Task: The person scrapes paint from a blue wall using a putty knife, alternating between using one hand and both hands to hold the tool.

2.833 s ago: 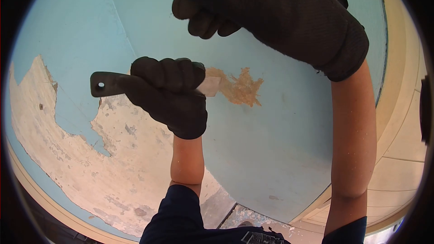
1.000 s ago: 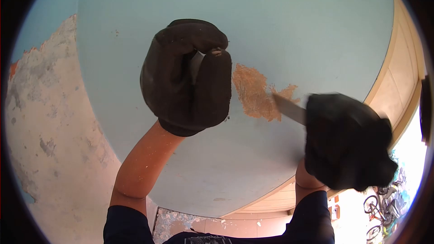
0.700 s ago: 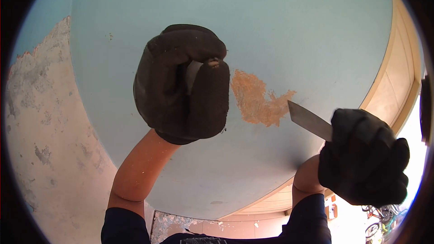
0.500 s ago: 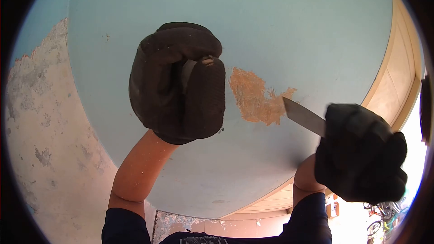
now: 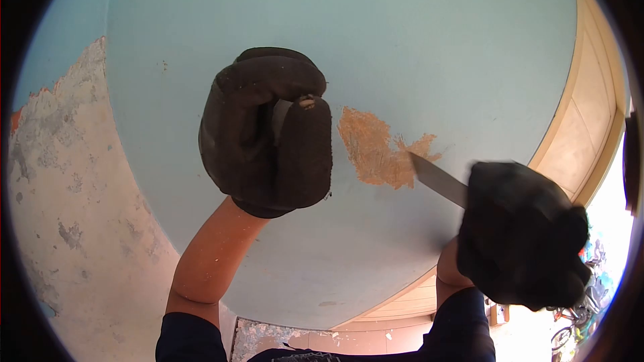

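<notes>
A dark glove covers my left hand (image 5: 265,134), which is raised in front of the pale blue wall (image 5: 429,40). Its fingers are curled round; a small greyish thing shows between them, too hidden to name. My right hand (image 5: 523,234), in a black glove, is closed on a scraper, whose flat metal blade (image 5: 439,179) points up and left. The blade tip lies over the right part of a bare tan patch (image 5: 376,151) on the wall, between my two hands. The scraper's handle is hidden in the glove.
At the left is a wall area with its paint gone (image 5: 74,194), grey and rough. A beige door frame (image 5: 583,94) curves down the right side. Paint flakes lie on the floor (image 5: 342,342) at the bottom. Bicycles (image 5: 570,328) stand at the lower right.
My right hand and the scraper have moved left and slightly down, with the blade tip further over the tan patch. My left hand sits slightly lower in view, still curled.
</notes>
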Motion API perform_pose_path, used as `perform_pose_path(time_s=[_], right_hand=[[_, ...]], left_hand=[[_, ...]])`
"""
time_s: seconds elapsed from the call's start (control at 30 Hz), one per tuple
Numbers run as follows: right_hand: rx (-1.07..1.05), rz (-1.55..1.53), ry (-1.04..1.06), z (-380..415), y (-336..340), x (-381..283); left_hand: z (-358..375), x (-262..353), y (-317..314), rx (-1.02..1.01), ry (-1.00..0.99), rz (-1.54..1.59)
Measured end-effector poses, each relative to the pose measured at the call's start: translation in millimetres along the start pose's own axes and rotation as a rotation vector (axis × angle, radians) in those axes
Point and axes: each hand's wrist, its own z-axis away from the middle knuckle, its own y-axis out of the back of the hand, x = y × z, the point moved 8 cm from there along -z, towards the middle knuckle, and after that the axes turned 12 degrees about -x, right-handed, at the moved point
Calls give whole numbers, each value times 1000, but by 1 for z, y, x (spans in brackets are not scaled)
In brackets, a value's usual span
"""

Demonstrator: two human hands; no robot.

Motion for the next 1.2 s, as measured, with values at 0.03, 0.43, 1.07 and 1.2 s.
perform_pose_path(time_s=[0.03, 0.43, 1.07, 1.2], right_hand=[[-19, 15, 7, -2, -3, -3], [-131, 187, 21, -18, -22, -17], [-84, 82, 63, -9, -16, -12], [-66, 63, 77, -4, -13, -15]], left_hand=[[0, 0, 1, 4, -4, -2], [-1, 3, -4, -20, -16, -93], [-1, 4, -3, 23, -11, -57], [-2, 4, -4, 2, -20, -85]])
